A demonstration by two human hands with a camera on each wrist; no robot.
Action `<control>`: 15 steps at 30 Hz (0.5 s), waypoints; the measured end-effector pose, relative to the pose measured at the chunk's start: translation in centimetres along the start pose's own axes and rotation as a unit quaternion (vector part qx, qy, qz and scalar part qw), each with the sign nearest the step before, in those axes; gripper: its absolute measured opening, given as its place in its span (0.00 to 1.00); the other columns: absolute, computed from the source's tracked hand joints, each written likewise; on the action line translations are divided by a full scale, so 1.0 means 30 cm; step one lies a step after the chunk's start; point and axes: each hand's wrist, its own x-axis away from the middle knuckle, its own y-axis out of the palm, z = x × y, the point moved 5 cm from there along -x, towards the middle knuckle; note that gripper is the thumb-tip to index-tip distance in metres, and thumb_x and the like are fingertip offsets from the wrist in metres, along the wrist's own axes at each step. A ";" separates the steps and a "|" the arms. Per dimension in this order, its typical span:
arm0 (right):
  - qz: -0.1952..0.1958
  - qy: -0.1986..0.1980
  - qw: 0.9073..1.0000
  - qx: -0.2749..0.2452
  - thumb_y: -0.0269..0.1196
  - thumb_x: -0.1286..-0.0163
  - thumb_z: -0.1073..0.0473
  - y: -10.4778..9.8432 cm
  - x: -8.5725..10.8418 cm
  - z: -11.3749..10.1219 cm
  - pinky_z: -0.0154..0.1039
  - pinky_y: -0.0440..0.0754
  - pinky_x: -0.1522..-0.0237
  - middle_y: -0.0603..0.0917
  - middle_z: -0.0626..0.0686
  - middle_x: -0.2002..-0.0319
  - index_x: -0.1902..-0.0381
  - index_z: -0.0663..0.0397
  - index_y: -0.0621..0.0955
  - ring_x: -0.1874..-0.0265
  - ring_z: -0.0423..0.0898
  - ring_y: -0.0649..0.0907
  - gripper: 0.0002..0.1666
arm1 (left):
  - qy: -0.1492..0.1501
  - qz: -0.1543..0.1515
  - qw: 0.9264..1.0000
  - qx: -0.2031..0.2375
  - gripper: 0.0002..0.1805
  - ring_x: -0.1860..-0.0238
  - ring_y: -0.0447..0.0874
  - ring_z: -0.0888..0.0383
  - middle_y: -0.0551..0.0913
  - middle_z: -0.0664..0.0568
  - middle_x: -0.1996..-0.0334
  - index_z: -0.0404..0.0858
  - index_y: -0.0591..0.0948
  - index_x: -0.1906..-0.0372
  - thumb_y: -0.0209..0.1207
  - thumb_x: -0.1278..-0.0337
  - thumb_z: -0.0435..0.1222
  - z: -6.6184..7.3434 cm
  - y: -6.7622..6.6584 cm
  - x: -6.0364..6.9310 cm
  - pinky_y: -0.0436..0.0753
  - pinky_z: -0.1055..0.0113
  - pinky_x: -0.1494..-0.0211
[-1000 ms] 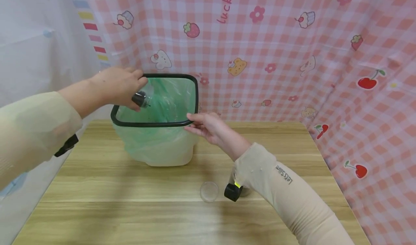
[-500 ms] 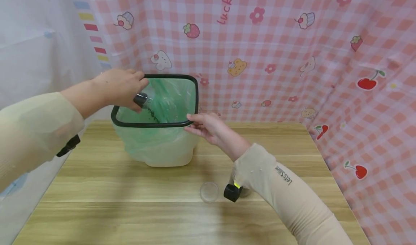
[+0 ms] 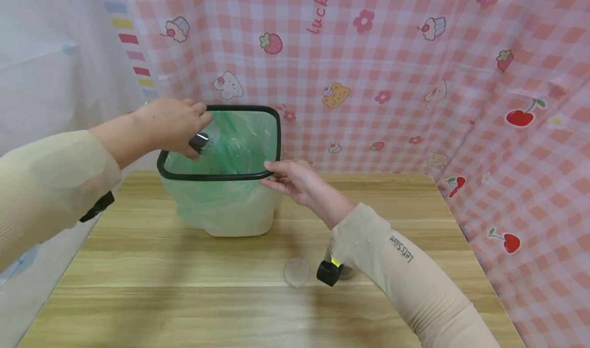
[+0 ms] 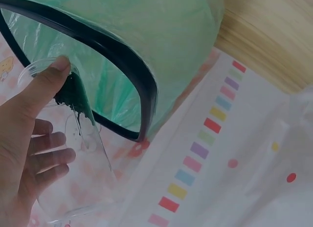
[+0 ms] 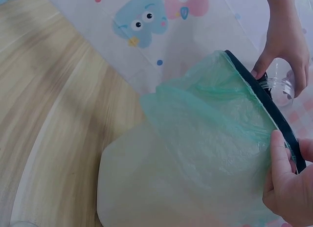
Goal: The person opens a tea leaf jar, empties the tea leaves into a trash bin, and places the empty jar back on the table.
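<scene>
My left hand (image 3: 168,127) holds a clear jar tipped mouth-down over a bin, its body mostly hidden by the hand in the head view. In the left wrist view the clear jar (image 4: 95,170) has dark loose bits (image 4: 73,95) gathered by its mouth. The bin's black rim (image 3: 221,177) circles a green plastic bag (image 3: 246,132) lining a pale bin body (image 3: 244,222). At the rim's near right corner, my right hand (image 3: 297,181) pinches the rim between thumb and fingers, also seen in the right wrist view.
A round clear lid (image 3: 296,272) lies on the wooden table (image 3: 207,307). Partly hidden behind the right wrist's black camera (image 3: 329,273) stands a greyish container (image 3: 349,273). A pink checked curtain (image 3: 369,71) hangs behind the table.
Half a second ago a stream of dark bits fell from the jar into the bin; now that stream is gone. The left hand has shifted very slightly right. The right hand stays put.
</scene>
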 end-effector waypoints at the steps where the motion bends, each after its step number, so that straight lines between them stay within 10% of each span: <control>1: 0.000 0.000 1.000 0.000 0.59 0.36 0.70 0.000 0.000 0.000 0.36 0.81 0.57 0.71 0.55 0.73 0.61 0.65 0.72 0.75 0.43 0.74 0.07 | 0.002 -0.002 1.000 -0.002 0.41 0.60 0.73 0.46 0.75 0.41 0.60 0.29 0.74 0.51 0.71 0.65 0.55 0.001 0.001 -0.001 0.79 0.53 0.55; 15: 0.001 0.003 1.000 -0.002 0.59 0.35 0.70 -0.002 0.003 0.001 0.35 0.81 0.57 0.70 0.56 0.72 0.61 0.65 0.72 0.74 0.44 0.74 0.07 | 0.028 0.004 0.999 -0.025 0.41 0.59 0.74 0.44 0.75 0.40 0.59 0.29 0.73 0.50 0.70 0.64 0.56 0.020 -0.002 -0.015 0.77 0.52 0.53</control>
